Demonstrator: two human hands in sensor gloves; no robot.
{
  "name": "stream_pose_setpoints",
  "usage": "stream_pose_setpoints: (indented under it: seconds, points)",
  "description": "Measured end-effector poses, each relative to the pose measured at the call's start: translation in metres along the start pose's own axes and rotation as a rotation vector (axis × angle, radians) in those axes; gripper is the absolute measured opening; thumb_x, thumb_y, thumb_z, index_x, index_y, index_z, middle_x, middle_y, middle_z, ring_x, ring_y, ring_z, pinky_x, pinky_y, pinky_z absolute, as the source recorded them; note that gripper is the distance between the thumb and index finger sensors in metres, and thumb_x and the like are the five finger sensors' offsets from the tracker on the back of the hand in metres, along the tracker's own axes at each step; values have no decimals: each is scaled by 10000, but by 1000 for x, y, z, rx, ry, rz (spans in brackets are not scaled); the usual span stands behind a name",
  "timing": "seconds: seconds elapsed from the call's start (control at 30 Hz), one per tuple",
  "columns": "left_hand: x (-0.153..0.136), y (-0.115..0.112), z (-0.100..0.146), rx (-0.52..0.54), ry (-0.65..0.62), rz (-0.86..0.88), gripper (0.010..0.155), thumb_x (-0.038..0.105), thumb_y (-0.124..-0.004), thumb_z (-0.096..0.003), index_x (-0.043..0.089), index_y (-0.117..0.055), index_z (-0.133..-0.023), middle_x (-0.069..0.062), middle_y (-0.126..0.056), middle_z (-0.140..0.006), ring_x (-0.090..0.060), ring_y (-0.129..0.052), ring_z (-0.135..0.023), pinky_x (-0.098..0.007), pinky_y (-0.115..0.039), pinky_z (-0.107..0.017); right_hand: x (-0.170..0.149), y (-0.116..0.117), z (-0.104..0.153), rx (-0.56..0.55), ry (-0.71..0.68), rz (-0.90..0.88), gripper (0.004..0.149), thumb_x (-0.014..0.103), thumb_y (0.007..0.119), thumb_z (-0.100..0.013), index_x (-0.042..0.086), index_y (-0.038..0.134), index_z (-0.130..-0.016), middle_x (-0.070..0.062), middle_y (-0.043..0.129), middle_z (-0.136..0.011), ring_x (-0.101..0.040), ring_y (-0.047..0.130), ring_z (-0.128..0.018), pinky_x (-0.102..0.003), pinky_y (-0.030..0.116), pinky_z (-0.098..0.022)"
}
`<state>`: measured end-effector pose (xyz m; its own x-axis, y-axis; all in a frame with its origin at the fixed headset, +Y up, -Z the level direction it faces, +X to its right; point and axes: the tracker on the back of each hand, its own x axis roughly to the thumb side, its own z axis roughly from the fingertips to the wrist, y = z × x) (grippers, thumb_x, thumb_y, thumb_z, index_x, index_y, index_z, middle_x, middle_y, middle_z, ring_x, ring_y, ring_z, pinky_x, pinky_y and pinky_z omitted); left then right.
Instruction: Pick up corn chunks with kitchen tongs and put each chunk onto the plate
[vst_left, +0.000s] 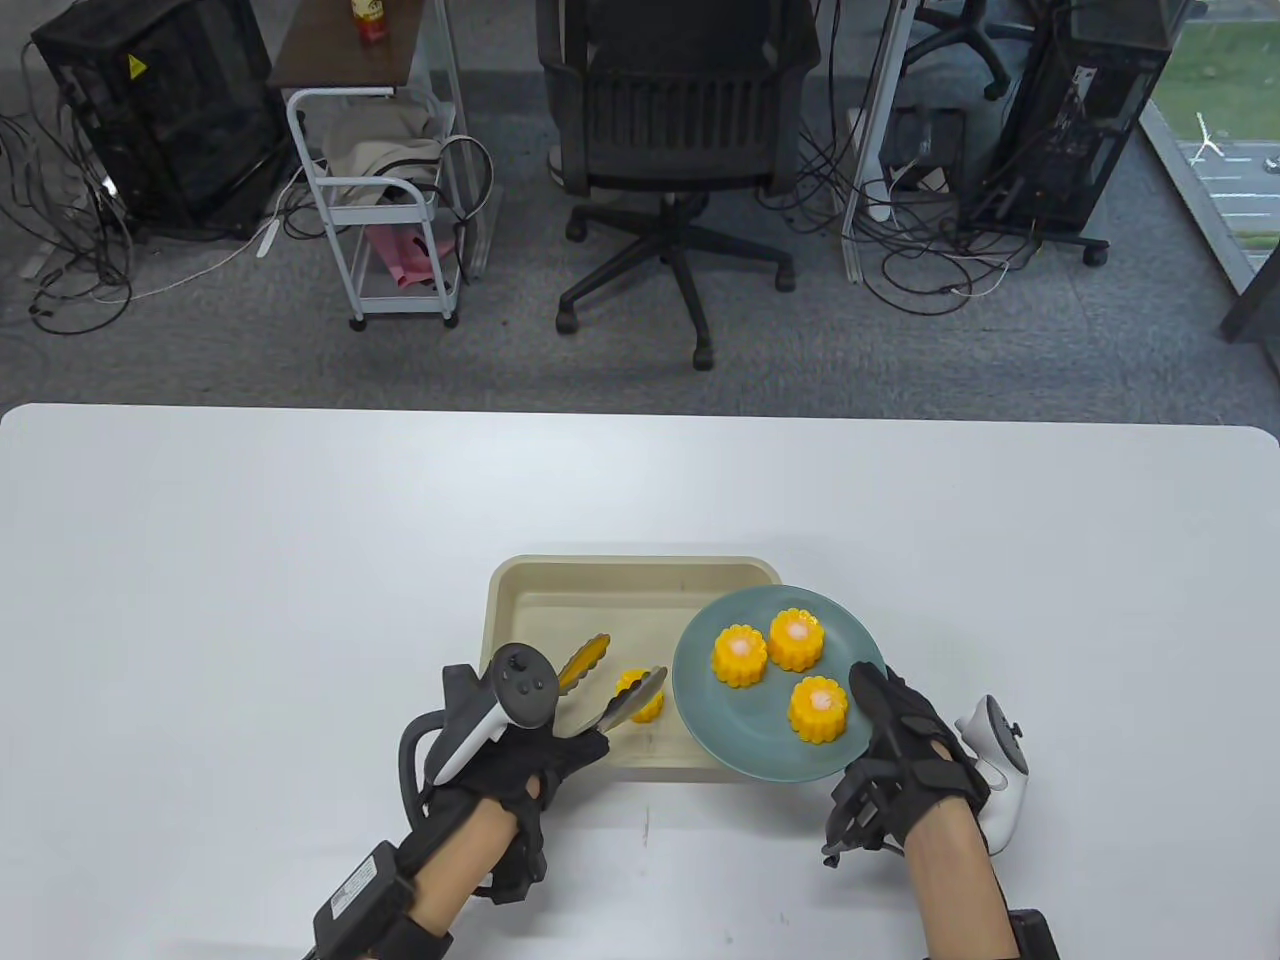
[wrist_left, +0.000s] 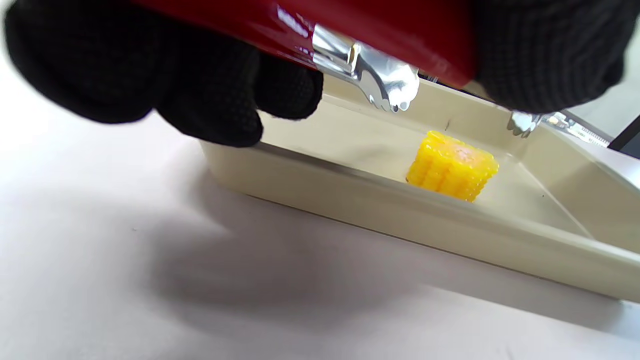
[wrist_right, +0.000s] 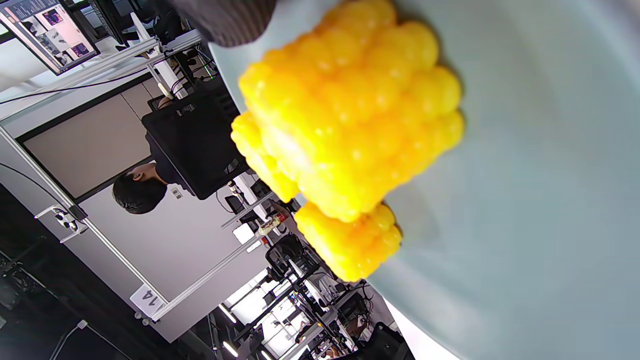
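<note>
- Yellow corn chunks number four: three stand on the plate (vst_left: 740, 740), and one corn chunk in the tray (vst_left: 640, 697) lies near the tray's near right corner.
- On the plate the three are a left chunk (vst_left: 740, 655), a far chunk (vst_left: 796, 638) and a near chunk (vst_left: 818, 709), close together but apart from one another.
- One blue-grey plate sits with its left part over the right end of the one beige tray (vst_left: 530, 610), which rests on the white table (vst_left: 250, 560).
- One pair of kitchen tongs (vst_left: 612, 690), metal with yellow tips and a red handle in the left wrist view, is gripped by the left hand (vst_left: 520, 760); the two arms are spread, one tip lying over the top of the tray chunk, the other off to its left.
- Whether that tip touches the chunk cannot be told.
- The right hand (vst_left: 900, 750) pinches the plate's near right rim, thumb on top of it.
- Beyond the table stand one black office chair (vst_left: 675, 130), one white cart (vst_left: 385, 200) and two dark computer cases among cables.
- In the right wrist view a seated person shows in the background.
</note>
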<state>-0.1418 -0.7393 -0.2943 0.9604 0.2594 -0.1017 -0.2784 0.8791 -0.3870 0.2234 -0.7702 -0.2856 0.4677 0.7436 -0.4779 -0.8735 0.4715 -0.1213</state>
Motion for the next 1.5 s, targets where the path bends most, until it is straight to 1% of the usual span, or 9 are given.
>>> stream_pose_setpoints:
  seconds: [0.1, 0.27, 0.53, 0.67, 0.87, 0.97, 1.13, 1.37, 1.5]
  points:
    - [6, -4, 2, 0, 3, -13, 927, 708, -729, -402, 212, -428, -1126, -166, -775, -920, -336, -985, -482, -522, -866, -323, 0, 0, 0, 1, 1, 5, 528, 335, 628, -525, 182, 517, -1019, -143, 737, -1033, -308, 900, -862, -409, 882, -578]
    - [14, -8, 3, -7, 25, -85, 908, 691, -746, -400, 228, -449, -1123, -151, -791, -908, -326, -990, -470, -516, -867, -317, 1, 1, 1, 9, -8, 3, 528, 335, 628, -525, 183, 518, -1019, -143, 737, -1033, -307, 901, -862, -409, 883, -577]
    - [17, -10, 0, -2, 34, -127, 794, 633, -756, -428, 292, -525, -1107, -119, -837, -875, -321, -1004, -437, -517, -870, -299, 1, 1, 0, 11, -7, 13, 528, 335, 628, -525, 184, 518, -1019, -142, 736, -1035, -307, 899, -864, -411, 883, -578]
    - [15, -8, -1, 13, 16, -124, 774, 630, -756, -431, 306, -552, -1104, -111, -857, -869, -314, -1016, -423, -509, -878, -288, 1, 1, 0, 9, -6, 14, 527, 335, 628, -525, 187, 516, -1019, -142, 737, -1034, -306, 899, -865, -410, 883, -578]
    - [7, -4, 2, 26, -18, -53, 760, 644, -742, -435, 317, -573, -1099, -98, -880, -857, -300, -1029, -409, -496, -890, -276, 1, 1, 0, 6, -10, 7, 528, 335, 628, -525, 186, 515, -1019, -141, 736, -1034, -306, 899, -865, -410, 882, -579]
    - [2, 2, 8, 46, -28, -14, 762, 645, -746, -432, 316, -578, -1098, -97, -885, -853, -299, -1031, -404, -496, -891, -273, 2, 1, 0, 0, -13, 5, 528, 336, 627, -525, 187, 515, -1019, -141, 734, -1036, -304, 899, -866, -408, 882, -580]
    - [-4, 18, 26, 91, -65, 61, 766, 648, -749, -430, 315, -578, -1098, -93, -889, -850, -297, -1034, -399, -493, -893, -269, 2, 0, 0, -13, -15, 0, 528, 335, 627, -525, 186, 514, -1019, -140, 733, -1036, -305, 897, -867, -409, 882, -580]
    - [-3, 45, 61, 228, -158, 164, 767, 651, -746, -432, 312, -577, -1099, -94, -892, -847, -294, -1036, -394, -490, -896, -263, 3, 0, 1, -21, -19, -3, 528, 335, 626, -525, 186, 513, -1019, -141, 734, -1035, -304, 897, -867, -408, 882, -580]
    - [6, 50, 78, 289, -220, 175, 759, 649, -734, -437, 316, -575, -1100, -95, -891, -850, -295, -1036, -394, -490, -896, -263, 3, -1, 1, -25, -18, -1, 528, 335, 626, -525, 187, 513, -1018, -140, 731, -1037, -305, 897, -867, -409, 881, -581]
